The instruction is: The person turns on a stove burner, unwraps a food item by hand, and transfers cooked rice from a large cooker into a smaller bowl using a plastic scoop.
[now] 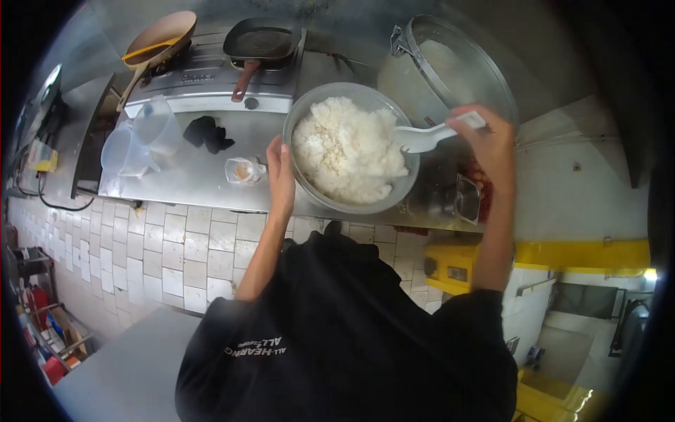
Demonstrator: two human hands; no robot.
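A large grey bowl [410, 184] full of white rice [342, 149] stands at the front of the steel counter. My left hand [281, 176] holds the bowl's left rim, its fingers pressed together against the side. In my right hand [489, 137] is the handle of a white spatula [422, 137], whose blade touches the rice at the bowl's right side. Behind the bowl on the right is a big round container [464, 67] with a metal clamp; some rice shows in it.
A gas stove [200, 84] at the back left bears a beige pan [160, 32] and a black grill pan [261, 42]. Clear jugs [156, 126], a black cloth [207, 133] and a small bag [242, 171] lie left of the bowl. A metal tray [467, 199] is at right.
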